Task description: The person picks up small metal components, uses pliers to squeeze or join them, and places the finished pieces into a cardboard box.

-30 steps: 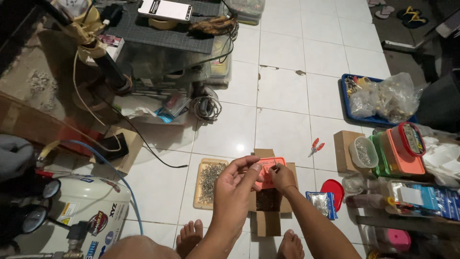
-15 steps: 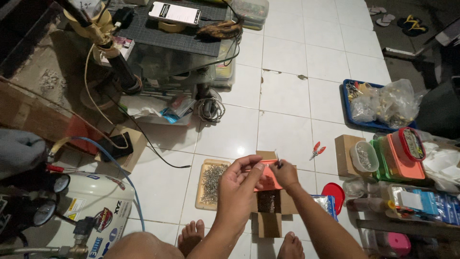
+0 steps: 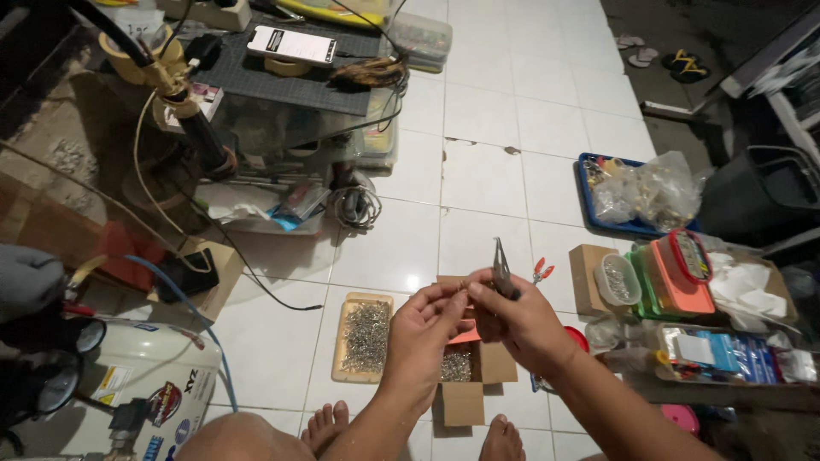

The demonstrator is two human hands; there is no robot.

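Assembly step: my right hand [image 3: 521,320] grips pliers [image 3: 501,269]; left hand [image 3: 427,324] fingers pinch a small ring [image 3: 462,283]. Next needs steady alignment at 12 o'clock over the box [image 3: 465,376].

Bare forearms, no sleeves, bare feet.

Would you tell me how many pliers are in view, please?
2: dark pliers in the right hand, and red-handled pliers on the floor just beyond. Others may be hidden in the clutter.
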